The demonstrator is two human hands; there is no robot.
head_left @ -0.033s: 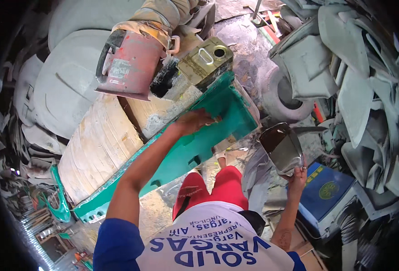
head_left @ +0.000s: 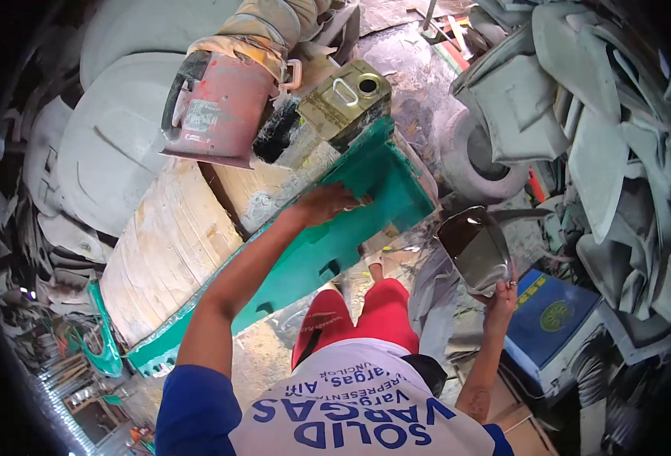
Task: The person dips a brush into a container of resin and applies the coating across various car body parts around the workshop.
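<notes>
My left hand (head_left: 326, 205) reaches over the green panel (head_left: 290, 262), its fingers bent down against the green surface near the right end. Something small and tan shows at its fingertips, too little to name. The green around it looks wet and darker in patches. In my right hand (head_left: 500, 298), on the right, is a clear-walled container (head_left: 481, 262) of dark brown liquid, gripped by its near edge and tilted. The container stays apart from the panel.
A dusty red blower-like machine (head_left: 221, 110) with a fabric duct stands beyond the panel, beside a gold metal can (head_left: 344, 99). Pale ribbed moulding (head_left: 168, 251) lies along the panel. At right are a tyre (head_left: 483, 156), a blue box (head_left: 552, 319) and stacked grey panels (head_left: 597, 163).
</notes>
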